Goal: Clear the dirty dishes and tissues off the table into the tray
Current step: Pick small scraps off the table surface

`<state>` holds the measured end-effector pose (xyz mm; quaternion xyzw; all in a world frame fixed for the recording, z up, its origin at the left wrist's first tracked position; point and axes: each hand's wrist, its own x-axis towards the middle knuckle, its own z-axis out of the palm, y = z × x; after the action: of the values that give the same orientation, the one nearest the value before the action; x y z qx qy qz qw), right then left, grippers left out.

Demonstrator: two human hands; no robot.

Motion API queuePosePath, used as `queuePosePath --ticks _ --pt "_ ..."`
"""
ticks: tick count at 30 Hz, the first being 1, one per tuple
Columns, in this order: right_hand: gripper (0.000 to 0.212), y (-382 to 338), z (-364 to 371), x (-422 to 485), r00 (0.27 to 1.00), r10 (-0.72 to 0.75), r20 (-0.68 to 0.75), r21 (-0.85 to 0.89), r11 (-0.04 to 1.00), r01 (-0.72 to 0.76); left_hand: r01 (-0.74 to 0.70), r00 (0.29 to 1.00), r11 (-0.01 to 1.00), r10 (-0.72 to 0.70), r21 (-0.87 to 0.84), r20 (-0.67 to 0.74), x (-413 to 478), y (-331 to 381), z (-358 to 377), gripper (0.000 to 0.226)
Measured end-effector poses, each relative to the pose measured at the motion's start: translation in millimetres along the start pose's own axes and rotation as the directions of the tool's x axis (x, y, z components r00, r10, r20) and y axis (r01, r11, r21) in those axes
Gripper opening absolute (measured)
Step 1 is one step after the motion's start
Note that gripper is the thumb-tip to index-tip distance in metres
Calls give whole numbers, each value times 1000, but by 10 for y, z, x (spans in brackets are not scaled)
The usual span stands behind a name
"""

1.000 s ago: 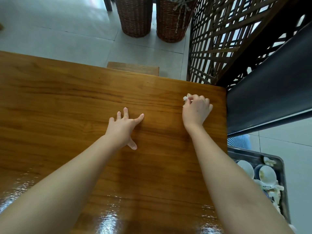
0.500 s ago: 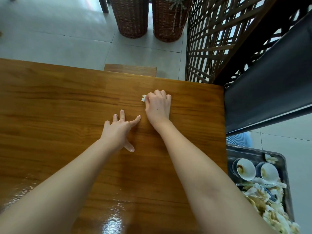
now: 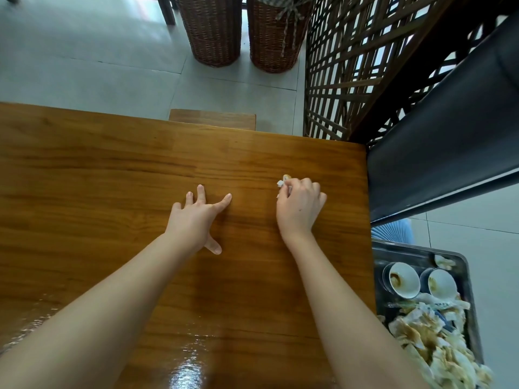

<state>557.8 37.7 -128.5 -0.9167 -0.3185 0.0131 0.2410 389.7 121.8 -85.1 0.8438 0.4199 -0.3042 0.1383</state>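
Right hand (image 3: 299, 210) clutching tissue (image 3: 281, 183) on table (image 3: 112, 175) — left hand (image 3: 196, 220) flat, splayed

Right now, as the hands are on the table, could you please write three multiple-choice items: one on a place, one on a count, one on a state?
1. Where is the tray?
A. In the middle of the table
B. At the table's far edge
C. Beside the table's right edge, lower down

2. How many white bowls show at the tray's far end?
A. One
B. Two
C. Four

3. What is the right hand doing?
A. Pinching a small tissue scrap
B. Lying flat with fingers spread
C. Holding a bowl

Answers:
1 C: the tray sits past the right edge, below the tabletop level.
2 B: two bowls stand side by side.
3 A: its fingers are curled and white paper sticks out at the fingertips.
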Motion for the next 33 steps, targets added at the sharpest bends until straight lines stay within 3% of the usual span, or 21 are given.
queuePosePath --ticks 12,15,20,25,33 --pt "19 -648 278 304 960 -264 97 -19 964 267 9 1000 1000 -9 21 7 41 -15 22 128" --pt "20 -599 246 500 971 -222 91 -31 974 226 11 1000 1000 -11 19 8 32 -15 26 128" --pt "20 -139 61 709 999 -12 43 -38 999 14 8 1000 1000 -9 20 5 27 -15 29 129" --pt "21 44 8 323 1000 20 -12 -8 1000 -20 1 1000 1000 -2 23 12 32 -19 21 128" --pt "11 -465 209 -198 972 -234 25 36 972 233 8 1000 998 -9 54 13 8 14 -20 125"
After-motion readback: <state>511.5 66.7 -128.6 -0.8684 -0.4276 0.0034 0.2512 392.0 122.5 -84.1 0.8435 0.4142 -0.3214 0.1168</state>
